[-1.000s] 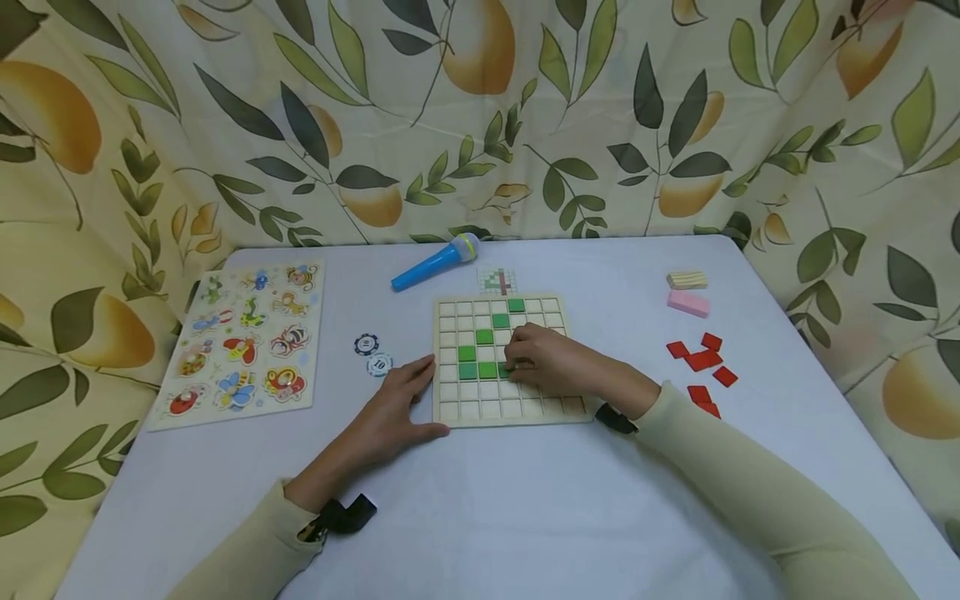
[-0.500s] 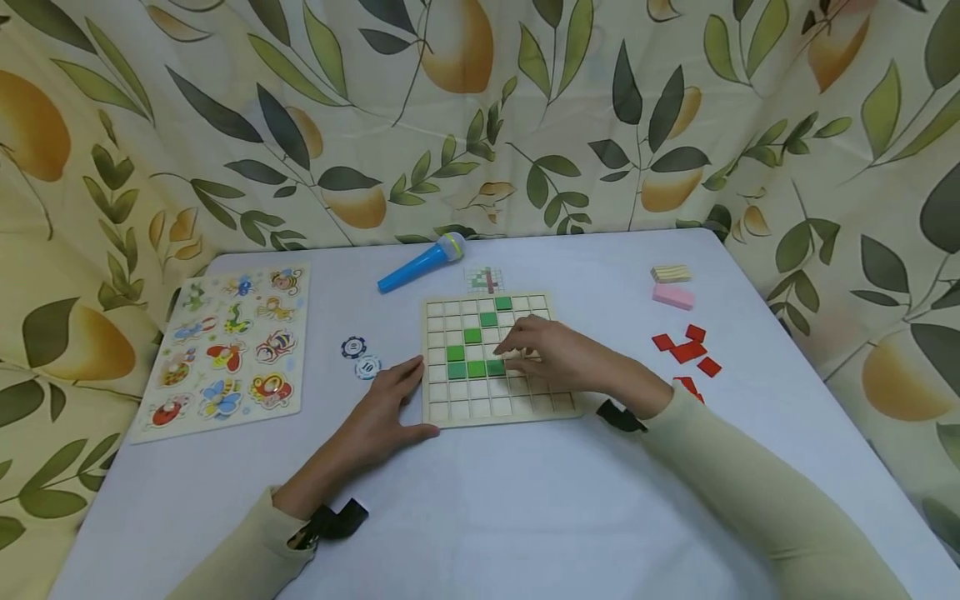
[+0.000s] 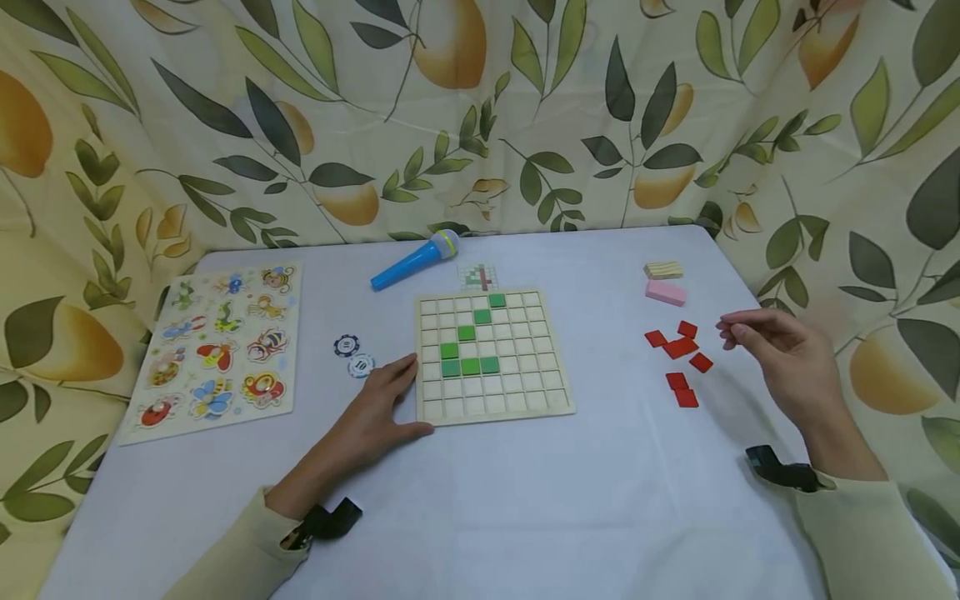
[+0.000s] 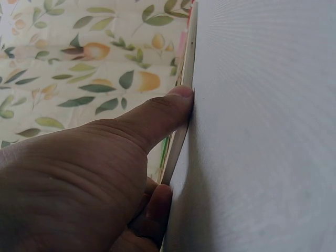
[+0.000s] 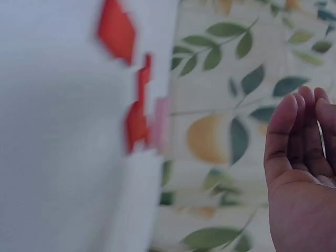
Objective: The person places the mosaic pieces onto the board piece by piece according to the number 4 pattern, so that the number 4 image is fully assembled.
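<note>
A pale wooden grid board [image 3: 525,350] lies on the table, with several green square tiles [image 3: 470,367] in its cells. My left hand [image 3: 367,417] rests at the board's near left corner, fingertips along the left edge and thumb by the front edge. In the left wrist view, the thumb [image 4: 157,118] presses against the side of the board [image 4: 181,134]. My right hand [image 3: 795,367] hovers off to the right, beyond several loose red square tiles [image 3: 681,347]. Its fingers are loosely bent, and nothing shows between them in the right wrist view [image 5: 302,173].
A small printed pattern card [image 3: 477,277] lies behind the board, close to a blue toy microphone [image 3: 408,265]. Two poker chips [image 3: 361,365] and an insect puzzle board [image 3: 217,350] are at the left. Pink [image 3: 665,292] and cream blocks [image 3: 663,270] sit at the back right.
My right hand has lifted off the board and swung right, past the red tiles. A green tile its fingers were on stays in its cell. My left hand keeps its place at the corner.
</note>
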